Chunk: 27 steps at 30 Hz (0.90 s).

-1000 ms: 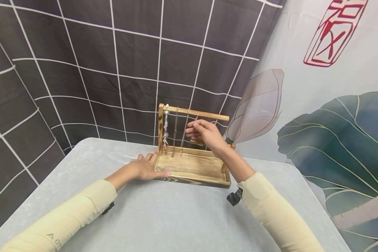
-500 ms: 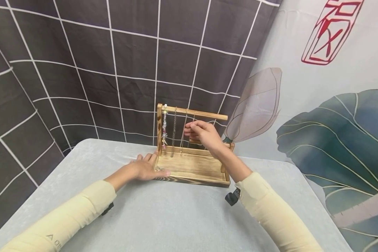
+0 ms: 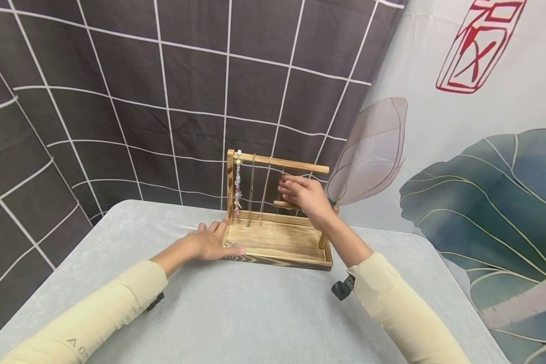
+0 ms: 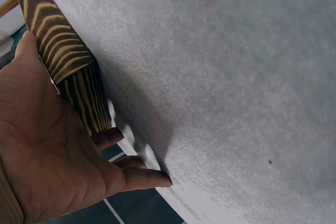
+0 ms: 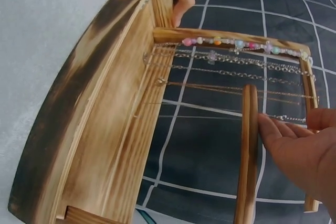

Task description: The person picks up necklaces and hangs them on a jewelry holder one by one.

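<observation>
A wooden jewelry stand [image 3: 279, 237] has a shallow tray and an upper bar [image 3: 296, 165]. My left hand [image 3: 207, 243] grips its left end, with the thumb over the front rim and fingers toward the rear post. From the upper bar hang a colorful beaded necklace [image 5: 252, 45], a silver chain [image 3: 251, 187] and a gold-toned chain [image 3: 265, 189]. My right hand [image 3: 306, 196] is at a very thin necklace [image 5: 283, 118] on the same bar. Its fingers are nearly straight against that chain, the thumb apart from them in the right wrist view.
A shorter lower bar [image 5: 249, 156] lies just beside my right fingers. A small pile of chain [image 3: 230, 244] sits in the tray's front-left corner. The stand is on a grey cloth-covered table [image 3: 255, 313]. A dark grid curtain [image 3: 195, 136] hangs close behind.
My right hand has shifted slightly right, away from the gold-toned chain, and its fingers have spread a little. My left hand stays on the stand's left end.
</observation>
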{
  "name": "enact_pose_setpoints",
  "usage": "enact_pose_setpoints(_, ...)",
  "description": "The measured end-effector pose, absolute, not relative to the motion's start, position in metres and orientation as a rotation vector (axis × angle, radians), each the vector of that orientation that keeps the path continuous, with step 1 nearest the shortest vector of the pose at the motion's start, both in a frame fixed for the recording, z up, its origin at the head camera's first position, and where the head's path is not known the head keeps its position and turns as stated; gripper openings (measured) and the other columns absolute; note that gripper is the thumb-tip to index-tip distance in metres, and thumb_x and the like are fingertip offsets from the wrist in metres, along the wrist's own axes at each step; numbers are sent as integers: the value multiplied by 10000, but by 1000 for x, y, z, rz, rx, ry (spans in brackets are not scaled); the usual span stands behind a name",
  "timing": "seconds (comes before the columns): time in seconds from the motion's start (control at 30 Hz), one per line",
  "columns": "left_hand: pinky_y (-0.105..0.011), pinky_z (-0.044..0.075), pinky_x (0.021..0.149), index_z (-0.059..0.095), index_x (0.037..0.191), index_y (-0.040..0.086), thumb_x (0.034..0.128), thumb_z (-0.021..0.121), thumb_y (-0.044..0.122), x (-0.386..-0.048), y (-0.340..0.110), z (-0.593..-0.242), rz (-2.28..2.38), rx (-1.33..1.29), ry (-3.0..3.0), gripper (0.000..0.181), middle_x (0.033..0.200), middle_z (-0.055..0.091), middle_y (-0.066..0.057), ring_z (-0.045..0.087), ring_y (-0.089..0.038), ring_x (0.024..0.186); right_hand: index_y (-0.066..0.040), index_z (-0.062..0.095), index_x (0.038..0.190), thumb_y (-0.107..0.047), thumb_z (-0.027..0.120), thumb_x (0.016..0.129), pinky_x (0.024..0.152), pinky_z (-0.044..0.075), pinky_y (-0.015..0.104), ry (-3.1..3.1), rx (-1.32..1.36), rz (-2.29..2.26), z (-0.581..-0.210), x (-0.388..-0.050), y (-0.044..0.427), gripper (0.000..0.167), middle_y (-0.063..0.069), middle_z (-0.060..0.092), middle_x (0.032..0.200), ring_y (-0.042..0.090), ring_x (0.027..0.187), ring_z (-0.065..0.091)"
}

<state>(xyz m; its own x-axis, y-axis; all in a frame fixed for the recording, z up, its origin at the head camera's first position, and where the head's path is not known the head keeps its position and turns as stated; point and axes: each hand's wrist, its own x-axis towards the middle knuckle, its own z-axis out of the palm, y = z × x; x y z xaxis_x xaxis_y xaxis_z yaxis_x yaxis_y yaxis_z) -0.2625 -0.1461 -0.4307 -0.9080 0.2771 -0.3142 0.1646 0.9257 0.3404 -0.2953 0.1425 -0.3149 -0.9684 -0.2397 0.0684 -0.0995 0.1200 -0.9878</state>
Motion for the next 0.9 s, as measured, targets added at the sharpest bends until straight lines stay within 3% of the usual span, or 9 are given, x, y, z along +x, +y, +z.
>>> enact_pose_setpoints(0.2,-909,159,1294,-12,1819,68,889,439,1054,-266,-147,-437,436,319,2734,1429,1870,184,-276,132,-668,1691,63,557,1613,-108,533,1196,1102,640,300,2289,-362,-2002,-317,-291,152,451,276,644,1602,402,1481,665)
enact_pose_setpoints(0.37,-915,163,1287,-17,1822,82,891,418,1059,-264,-147,-433,428,319,2723,1418,1864,189,-287,134,-682,1683,82,541,1613,-89,535,1193,1046,662,275,2271,-375,-2046,-320,-287,157,453,329,626,1592,429,1442,689)
enact_pose_setpoints(0.7,-914,202,1278,7,1816,50,884,402,1069,-260,-146,-430,430,341,2741,1437,1850,230,-287,195,-679,1665,114,586,1540,-70,564,1176,1026,680,315,2261,-417,-2040,-326,-277,162,408,349,677,1509,158,1155,831)
enact_pose_setpoints(0.9,-895,206,1294,4,1815,39,971,451,966,-250,-142,-417,424,345,2731,1330,1849,212,-310,184,-685,1666,113,630,1488,-47,533,1172,1015,687,331,2280,-506,-1923,-333,-271,162,368,330,723,1454,231,1218,832)
